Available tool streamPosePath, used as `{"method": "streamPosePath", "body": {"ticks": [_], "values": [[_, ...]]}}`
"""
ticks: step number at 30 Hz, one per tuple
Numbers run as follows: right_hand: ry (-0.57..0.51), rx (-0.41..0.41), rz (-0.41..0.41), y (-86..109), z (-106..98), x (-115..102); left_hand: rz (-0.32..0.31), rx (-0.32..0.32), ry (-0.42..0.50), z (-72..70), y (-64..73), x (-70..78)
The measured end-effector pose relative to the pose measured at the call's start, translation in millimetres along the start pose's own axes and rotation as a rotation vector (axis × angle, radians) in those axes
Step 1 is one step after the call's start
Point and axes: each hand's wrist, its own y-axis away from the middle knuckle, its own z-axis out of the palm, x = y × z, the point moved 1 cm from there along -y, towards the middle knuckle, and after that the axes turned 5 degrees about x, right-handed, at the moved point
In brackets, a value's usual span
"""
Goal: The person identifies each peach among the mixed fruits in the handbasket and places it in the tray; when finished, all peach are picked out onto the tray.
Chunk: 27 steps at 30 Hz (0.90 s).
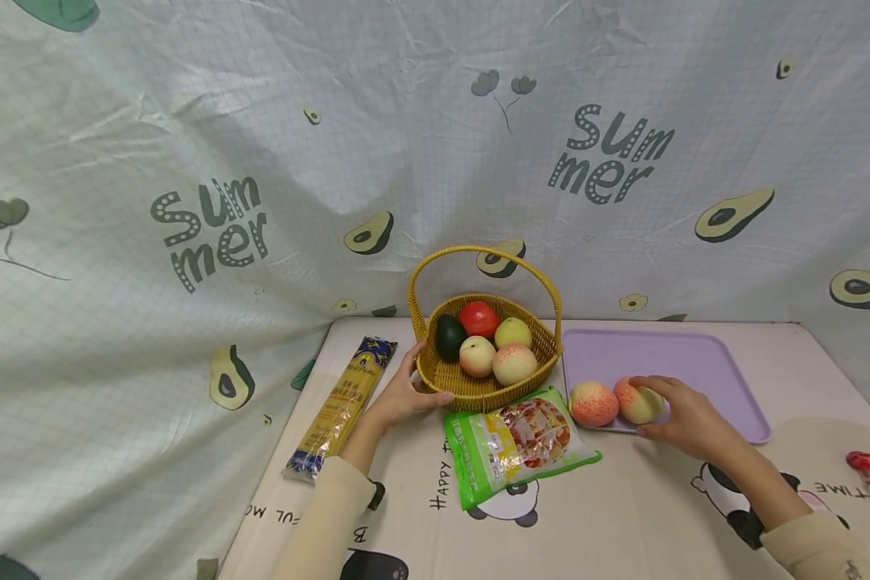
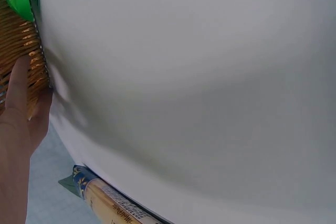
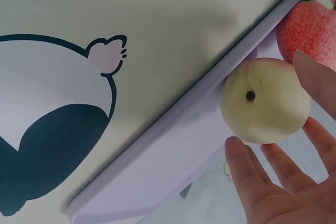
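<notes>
My left hand rests against the left end of a wicker basket, its thumb and fingers spread along the outer wall. Inside the basket are a dark green avocado, a red round fruit, a yellow-green pear-like fruit and two peaches. At the near edge of a purple tray, my right hand holds a pale yellow peach, thumb on one side and fingers on the other. Beside it, a redder peach sits at the tray's corner.
A green food bag lies in front of the basket, close to the tray. To the left of my left hand is a long pack of noodles. A red lollipop lies far right. A printed curtain hangs behind the table.
</notes>
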Motion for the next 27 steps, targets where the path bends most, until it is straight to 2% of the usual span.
{"method": "streamPosePath", "body": {"ticks": [8,11,16,21,27], "values": [[0.010,0.018,-0.016,-10.7,-9.0,-10.1,-0.005,0.003,-0.015,-0.8,0.0,-0.3],[0.007,0.011,-0.012,-24.0,-19.2,-28.7,-0.006,0.006,-0.016,-1.3,-0.6,-1.5],[-0.028,-0.034,-0.022,-49.8,-27.6,-73.8,-0.006,0.000,-0.014,-1.9,-1.5,-3.7],[-0.065,-0.088,-0.083,-78.3,-11.4,-111.1,-0.004,-0.005,-0.011,-2.0,-1.0,-3.1],[-0.060,-0.194,-0.103,-119.0,20.7,-134.6,0.000,-0.012,-0.002,-0.8,-1.2,-3.4]]}}
